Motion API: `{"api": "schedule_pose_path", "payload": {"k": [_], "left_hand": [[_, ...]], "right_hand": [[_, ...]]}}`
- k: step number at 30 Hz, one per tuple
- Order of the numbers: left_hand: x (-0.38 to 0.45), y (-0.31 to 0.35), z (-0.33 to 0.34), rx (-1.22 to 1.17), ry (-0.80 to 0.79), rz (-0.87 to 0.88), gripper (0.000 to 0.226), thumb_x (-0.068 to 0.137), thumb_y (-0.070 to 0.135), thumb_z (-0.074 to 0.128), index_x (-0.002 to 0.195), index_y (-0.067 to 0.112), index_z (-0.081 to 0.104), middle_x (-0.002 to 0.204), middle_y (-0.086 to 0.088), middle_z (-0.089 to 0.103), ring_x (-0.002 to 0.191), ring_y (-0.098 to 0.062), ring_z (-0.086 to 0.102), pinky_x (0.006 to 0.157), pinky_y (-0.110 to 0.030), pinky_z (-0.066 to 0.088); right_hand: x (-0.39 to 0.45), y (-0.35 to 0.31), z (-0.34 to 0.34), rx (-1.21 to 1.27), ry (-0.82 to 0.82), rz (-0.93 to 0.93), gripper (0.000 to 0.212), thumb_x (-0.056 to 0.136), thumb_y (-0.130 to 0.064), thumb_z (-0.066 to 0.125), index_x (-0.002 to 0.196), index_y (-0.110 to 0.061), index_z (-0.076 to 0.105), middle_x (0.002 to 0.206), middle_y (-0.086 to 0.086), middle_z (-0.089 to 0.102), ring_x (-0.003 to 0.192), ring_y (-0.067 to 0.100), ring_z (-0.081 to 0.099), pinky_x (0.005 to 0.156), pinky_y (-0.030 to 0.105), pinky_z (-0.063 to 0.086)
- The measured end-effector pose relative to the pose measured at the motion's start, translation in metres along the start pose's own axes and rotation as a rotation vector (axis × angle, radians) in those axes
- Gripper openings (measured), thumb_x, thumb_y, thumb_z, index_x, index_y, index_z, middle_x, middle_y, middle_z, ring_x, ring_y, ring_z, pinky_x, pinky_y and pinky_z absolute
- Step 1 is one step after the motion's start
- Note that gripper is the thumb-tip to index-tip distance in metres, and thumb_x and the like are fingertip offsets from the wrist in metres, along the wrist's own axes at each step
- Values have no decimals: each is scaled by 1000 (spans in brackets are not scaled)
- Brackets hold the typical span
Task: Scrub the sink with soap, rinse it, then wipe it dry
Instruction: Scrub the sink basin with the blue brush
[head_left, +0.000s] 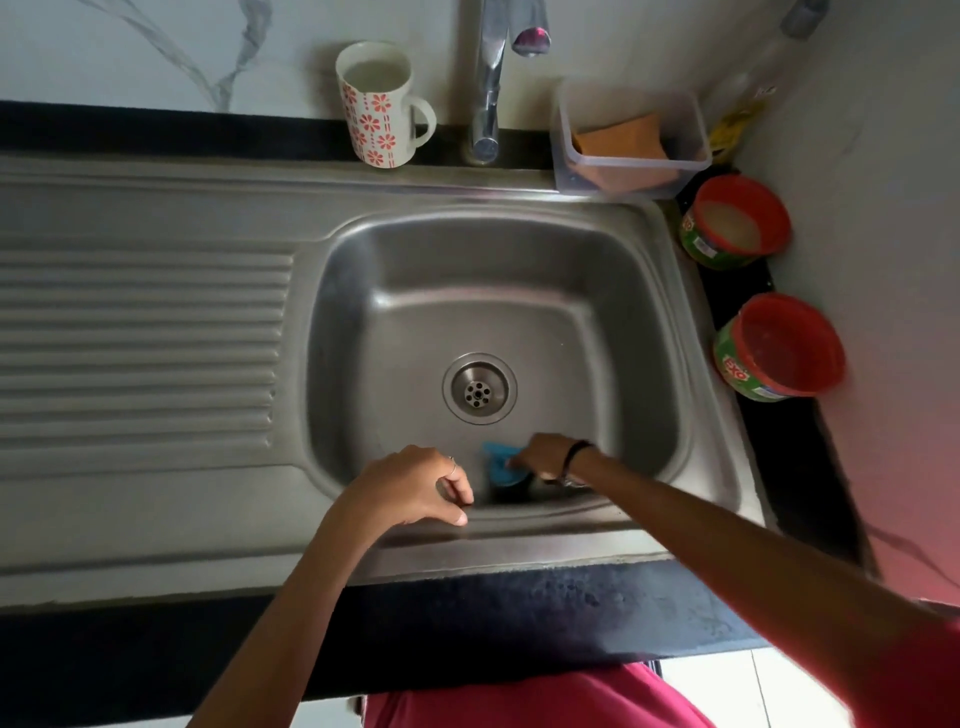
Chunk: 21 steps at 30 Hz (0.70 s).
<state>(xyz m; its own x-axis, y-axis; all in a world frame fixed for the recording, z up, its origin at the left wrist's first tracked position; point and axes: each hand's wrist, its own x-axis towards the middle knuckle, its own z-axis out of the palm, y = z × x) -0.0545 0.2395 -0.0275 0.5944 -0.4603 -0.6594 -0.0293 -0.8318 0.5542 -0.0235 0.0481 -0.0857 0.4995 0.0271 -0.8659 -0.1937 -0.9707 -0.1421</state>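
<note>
While right hand (545, 457) grips blue scrubber (500, 464) low in sink (670, 291), left hand (410, 486) rests loosely curled on rim, holding nothing; tubs' (779, 347) labels unreadable.

Brushed stainless-steel sink (644, 291) with ribbed drainboard (140, 343); glossy chrome faucet (488, 98); glazed ceramic mug (376, 104); translucent plastic container (631, 174); dark speckled stone countertop (519, 608).

"EXO" in white on the green label of the nearer red tub (779, 347)
</note>
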Motion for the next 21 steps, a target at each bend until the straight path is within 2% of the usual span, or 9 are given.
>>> {"api": "schedule_pose_path", "payload": {"k": [4,6,8,11,14,16,19,21], "left_hand": [[-2,-2,12,-32,50,22,22,78,37,70,99,32,69,74,27,57,74,9,55,72,-14,43],[-5,-4,18,-41,94,-6,21,78,41,69,99,36,68,86,22,63,84,6,58,79,-20,47],[-9,-3,22,-32,146,-26,22,79,42,67,100,37,67,96,18,66,92,1,59,85,-24,48],[-12,4,25,-23,193,-26,23,80,42,66,101,34,67,100,17,66,95,0,59,83,-21,46],[-9,9,27,-14,202,-25,25,79,46,65,102,34,67,98,19,65,92,2,58,80,-19,44],[-6,11,28,6,201,-39,27,79,49,64,102,34,67,98,19,64,89,1,57,78,-19,42],[-6,11,32,22,221,-52,30,80,50,62,106,35,66,103,17,65,96,-2,58,84,-22,45],[-7,10,34,4,234,-60,31,81,51,61,107,35,65,103,16,64,96,-2,57,84,-21,45]], "right_hand": [[10,-36,18,-21,-70,-145,42,98,-31,41,125,-1,54,122,20,57,93,24,49,77,28,34],[6,-26,9,-50,-81,-134,45,98,-33,42,124,2,53,116,20,58,89,20,45,75,26,32],[2,3,-6,-76,-100,-58,48,97,-36,43,126,1,52,126,20,55,97,23,51,76,24,33],[-2,51,-31,-130,-64,94,48,96,-36,45,128,-2,52,135,16,51,119,28,51,89,27,40],[-3,57,-34,-202,-35,121,49,95,-37,46,129,-1,51,134,16,52,120,28,52,89,28,41],[-7,36,-27,-211,-14,52,46,97,-32,43,130,0,49,134,17,51,120,28,52,91,29,41],[0,-1,-17,-113,-24,-77,49,97,-38,43,125,1,52,125,18,57,99,25,54,77,26,36],[10,-18,-10,-81,-4,-161,47,97,-42,40,114,-1,57,104,18,60,86,25,53,72,28,37]]}}
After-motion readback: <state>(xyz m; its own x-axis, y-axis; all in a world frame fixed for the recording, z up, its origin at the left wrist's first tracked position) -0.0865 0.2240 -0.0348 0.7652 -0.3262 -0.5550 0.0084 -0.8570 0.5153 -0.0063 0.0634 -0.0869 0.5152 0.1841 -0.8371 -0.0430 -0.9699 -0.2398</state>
